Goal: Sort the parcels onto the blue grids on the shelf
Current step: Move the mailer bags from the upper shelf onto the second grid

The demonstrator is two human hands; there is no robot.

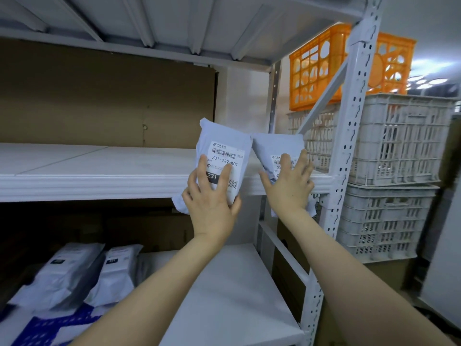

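Note:
My left hand [212, 196] holds a white parcel [224, 146] upright against the front edge of the upper white shelf [99, 168]; its label reads 231-239-K01. My right hand [289, 182] holds a second white parcel [279, 146] just to the right, close to the shelf's right post, with fingers spread over its label. The two parcels touch at their top corners. On the lower shelf, two more white parcels [62, 273] [114, 273] lie on blue grid markings [74, 320] at the bottom left.
A perforated white shelf post [349, 146] stands right of my right hand. Beyond it are stacked white crates [399, 141] with an orange crate [324, 66] on top. Brown cardboard [99, 101] backs the upper shelf. The right part of the lower shelf [224, 283] is bare white.

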